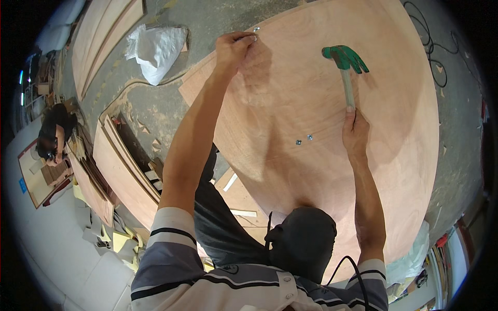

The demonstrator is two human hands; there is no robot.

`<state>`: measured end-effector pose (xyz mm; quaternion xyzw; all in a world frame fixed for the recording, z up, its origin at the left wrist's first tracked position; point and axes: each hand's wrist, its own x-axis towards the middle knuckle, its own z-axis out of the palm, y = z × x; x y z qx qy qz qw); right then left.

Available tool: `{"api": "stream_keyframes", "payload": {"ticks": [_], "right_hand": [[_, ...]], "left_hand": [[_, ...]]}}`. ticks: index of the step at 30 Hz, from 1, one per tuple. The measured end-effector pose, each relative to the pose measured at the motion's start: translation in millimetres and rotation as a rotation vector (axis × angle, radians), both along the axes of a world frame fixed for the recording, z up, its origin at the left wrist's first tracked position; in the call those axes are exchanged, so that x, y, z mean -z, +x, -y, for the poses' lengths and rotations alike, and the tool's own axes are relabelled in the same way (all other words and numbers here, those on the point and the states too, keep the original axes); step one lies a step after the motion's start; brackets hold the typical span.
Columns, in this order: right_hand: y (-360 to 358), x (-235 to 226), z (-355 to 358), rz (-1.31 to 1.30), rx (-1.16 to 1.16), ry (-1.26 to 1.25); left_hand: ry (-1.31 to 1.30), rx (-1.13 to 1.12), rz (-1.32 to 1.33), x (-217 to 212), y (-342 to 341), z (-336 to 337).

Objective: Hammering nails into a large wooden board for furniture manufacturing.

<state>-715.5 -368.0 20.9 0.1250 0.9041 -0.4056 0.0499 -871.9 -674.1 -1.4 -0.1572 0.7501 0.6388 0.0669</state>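
My right hand (356, 132) is wrapped round the pale handle of a claw hammer (348, 78). Its green head hangs over a large plywood sheet (332, 176), claw toward the right. At the sheet's far left edge, my left hand (234, 51) is closed, thumb and finger pinched low over the wood. What lies between those fingertips is too small to make out. Just beyond them sits a small shiny metal fastener (257, 29). Another two metal fasteners, tee nuts by their look, rest mid-sheet: one tee nut (298, 142) and a second tee nut (310, 137).
A white sack (155, 52) lies on the floor left of the sheet. Curved plywood panels (122, 166) are stacked at the left, with more panels (106, 41) farther off. Black cable (438, 52) loops at the far right. Another person (56, 132) works at far left.
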Motion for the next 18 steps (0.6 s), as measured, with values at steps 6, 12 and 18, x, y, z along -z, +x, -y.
{"api": "stream_keyframes", "payload": {"ticks": [6,12,18], "right_hand": [[1,3,1,0.024,0.022,-0.022],[3,8,-4,0.001,0.011,0.015],[-1,-2,0,-0.026,0.017,0.009]], "left_hand": [[-0.035,0.076,0.035,5,-11,10],[0.054,-0.041,0.067,4,-9,1],[-0.038,-0.081,0.075,6,-13,1]]}}
